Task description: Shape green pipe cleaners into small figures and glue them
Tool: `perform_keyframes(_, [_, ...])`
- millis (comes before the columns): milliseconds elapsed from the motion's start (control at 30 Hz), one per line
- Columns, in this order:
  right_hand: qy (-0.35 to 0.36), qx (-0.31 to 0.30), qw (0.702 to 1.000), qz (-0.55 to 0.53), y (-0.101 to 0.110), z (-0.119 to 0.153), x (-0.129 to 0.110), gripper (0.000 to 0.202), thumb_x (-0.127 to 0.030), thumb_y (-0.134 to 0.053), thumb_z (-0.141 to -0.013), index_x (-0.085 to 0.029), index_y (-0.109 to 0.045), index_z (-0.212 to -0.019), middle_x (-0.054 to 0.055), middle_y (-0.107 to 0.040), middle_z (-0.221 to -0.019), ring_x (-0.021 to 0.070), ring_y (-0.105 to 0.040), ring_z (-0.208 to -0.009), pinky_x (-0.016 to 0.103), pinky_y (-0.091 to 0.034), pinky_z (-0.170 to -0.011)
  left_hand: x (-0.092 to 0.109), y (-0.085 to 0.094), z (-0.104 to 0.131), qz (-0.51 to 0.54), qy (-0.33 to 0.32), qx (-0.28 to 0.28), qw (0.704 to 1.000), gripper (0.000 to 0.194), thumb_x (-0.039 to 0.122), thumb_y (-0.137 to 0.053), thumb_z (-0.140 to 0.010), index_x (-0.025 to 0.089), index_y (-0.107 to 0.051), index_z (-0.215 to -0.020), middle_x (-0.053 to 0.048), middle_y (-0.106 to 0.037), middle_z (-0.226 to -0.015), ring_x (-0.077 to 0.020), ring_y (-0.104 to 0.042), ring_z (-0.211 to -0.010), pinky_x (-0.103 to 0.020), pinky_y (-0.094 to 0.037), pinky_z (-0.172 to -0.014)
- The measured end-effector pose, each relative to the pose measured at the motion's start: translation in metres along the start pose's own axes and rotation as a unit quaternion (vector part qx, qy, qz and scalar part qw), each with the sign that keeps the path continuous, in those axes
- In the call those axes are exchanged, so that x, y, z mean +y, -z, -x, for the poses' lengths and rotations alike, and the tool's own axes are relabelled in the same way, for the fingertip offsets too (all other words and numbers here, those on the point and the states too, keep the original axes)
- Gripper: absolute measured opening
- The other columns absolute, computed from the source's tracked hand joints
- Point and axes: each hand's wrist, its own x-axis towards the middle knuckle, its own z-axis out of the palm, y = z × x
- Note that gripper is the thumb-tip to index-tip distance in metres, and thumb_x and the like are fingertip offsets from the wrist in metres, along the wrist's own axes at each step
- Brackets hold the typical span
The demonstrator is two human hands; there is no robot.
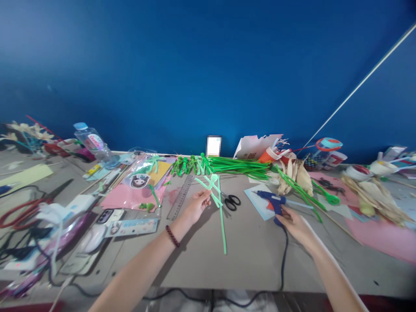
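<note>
In the head view, my left hand [196, 206] pinches a pale green pipe-cleaner figure [213, 180] with a coiled round head and spread limbs. Below it a straight pale green pipe cleaner [222, 232] points toward the table's front edge; whether the two are joined I cannot tell. My right hand [294, 222] is wrapped around the handle of a blue glue gun [274, 199], its nozzle pointing left over a light blue sheet [258, 206]. A glue stick [300, 205] sticks out of its back. Black-handled scissors [232, 203] lie between my hands.
Green pipe cleaners [240, 167] and several finished green figures [193, 164] line the back. A clear ruler [180, 197], pink paper [120, 195] and a bottle [94, 143] are left; dried husks [295, 175] and paper cups [273, 154] right. The gun's cord [284, 260] crosses the front edge.
</note>
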Motion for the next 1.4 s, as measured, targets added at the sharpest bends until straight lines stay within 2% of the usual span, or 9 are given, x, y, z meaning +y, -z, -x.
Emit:
perform_keyframes(233, [0.085,0.035,0.966,0.241,-0.001,0.002,0.0,0.028,-0.035,-0.046,-0.074,-0.019,-0.067,-0.084,0.012,-0.066,-0.081,0.0292,-0.063,-0.078,0.041,-0.047,-0.073,-0.001,0.0,-0.001,0.023,0.002,0.007,1.0,0.024,0.029,-0.078,-0.059,0.016,-0.058,-0.06,0.006,-0.044,-0.052,-0.0061,-0.042,-0.049,-0.021,-0.036,-0.055])
perform_keyframes(433, [0.137,0.116,0.929,0.323,-0.003,0.007,-0.038,0.028,-0.041,-0.05,-0.076,-0.019,-0.061,-0.09,0.012,-0.062,-0.083,0.0281,-0.058,-0.078,0.038,-0.044,-0.07,-0.001,0.0,0.0,0.026,0.005,0.01,1.0,0.027,0.031,-0.079,-0.059,0.014,-0.058,-0.061,0.006,-0.047,-0.052,-0.0056,-0.044,-0.049,-0.02,-0.036,-0.054])
perform_keyframes(467, [0.145,0.11,0.932,0.314,-0.006,0.006,-0.049,0.027,-0.04,-0.049,-0.077,-0.019,-0.061,-0.09,0.01,-0.062,-0.081,0.027,-0.058,-0.077,0.036,-0.044,-0.068,-0.001,0.001,0.0,0.029,-0.002,0.007,1.0,0.026,0.03,-0.079,-0.06,0.014,-0.058,-0.062,0.005,-0.048,-0.053,-0.0057,-0.045,-0.05,-0.02,-0.036,-0.054])
perform_keyframes(567, [0.193,0.009,0.948,0.253,-0.026,-0.004,-0.083,0.022,-0.036,-0.047,-0.08,-0.019,-0.061,-0.085,0.007,-0.064,-0.076,0.0209,-0.059,-0.071,0.03,-0.042,-0.066,-0.005,0.003,-0.002,0.039,-0.014,0.003,0.999,0.025,0.029,-0.079,-0.061,0.012,-0.061,-0.065,0.003,-0.054,-0.058,-0.0062,-0.049,-0.053,-0.019,-0.037,-0.054])
perform_keyframes(733, [0.226,-0.1,0.945,0.213,-0.079,-0.032,-0.129,0.026,-0.035,-0.047,-0.082,-0.018,-0.065,-0.077,0.006,-0.067,-0.073,0.0185,-0.06,-0.067,0.026,-0.039,-0.062,-0.008,0.006,-0.007,0.061,-0.021,0.005,0.998,0.025,0.03,-0.08,-0.06,0.013,-0.062,-0.065,0.001,-0.057,-0.061,-0.0071,-0.052,-0.057,-0.02,-0.04,-0.056])
perform_keyframes(867, [0.186,-0.126,0.947,0.232,-0.118,-0.054,-0.153,0.029,-0.043,-0.049,-0.082,-0.019,-0.065,-0.076,0.006,-0.069,-0.08,0.0191,-0.061,-0.076,0.024,-0.039,-0.064,-0.003,0.006,-0.008,0.042,-0.029,0.018,0.999,0.025,0.03,-0.081,-0.057,0.014,-0.062,-0.063,0.002,-0.056,-0.059,-0.0073,-0.05,-0.055,-0.02,-0.039,-0.054])
perform_keyframes(1000, [0.126,-0.148,0.946,0.259,-0.142,-0.066,-0.164,0.029,-0.046,-0.055,-0.077,-0.019,-0.064,-0.07,0.007,-0.067,-0.08,0.0217,-0.061,-0.077,0.027,-0.039,-0.063,0.001,0.004,-0.007,0.032,-0.026,0.022,0.999,0.024,0.032,-0.08,-0.059,0.015,-0.064,-0.065,0.002,-0.056,-0.06,-0.0083,-0.05,-0.055,-0.022,-0.039,-0.054])
perform_keyframes(1200, [0.111,-0.178,0.958,0.194,-0.144,-0.072,-0.163,0.014,-0.028,-0.06,-0.068,-0.016,-0.063,-0.061,0.004,-0.064,-0.067,0.0171,-0.057,-0.068,0.023,-0.036,-0.057,-0.001,0.007,-0.009,0.032,-0.033,0.011,0.999,0.025,0.033,-0.079,-0.06,0.013,-0.063,-0.064,0.001,-0.055,-0.059,-0.0084,-0.049,-0.056,-0.021,-0.038,-0.054])
perform_keyframes(1400, [0.094,-0.231,0.967,0.049,-0.11,-0.075,-0.171,0.025,-0.034,-0.046,-0.079,-0.014,-0.061,-0.075,0.002,-0.06,-0.06,0.0091,-0.047,-0.048,0.02,-0.036,-0.046,-0.002,0.008,-0.01,0.027,-0.027,-0.002,0.999,0.027,0.033,-0.077,-0.062,0.013,-0.059,-0.06,0.003,-0.051,-0.055,-0.0065,-0.044,-0.051,-0.021,-0.035,-0.051])
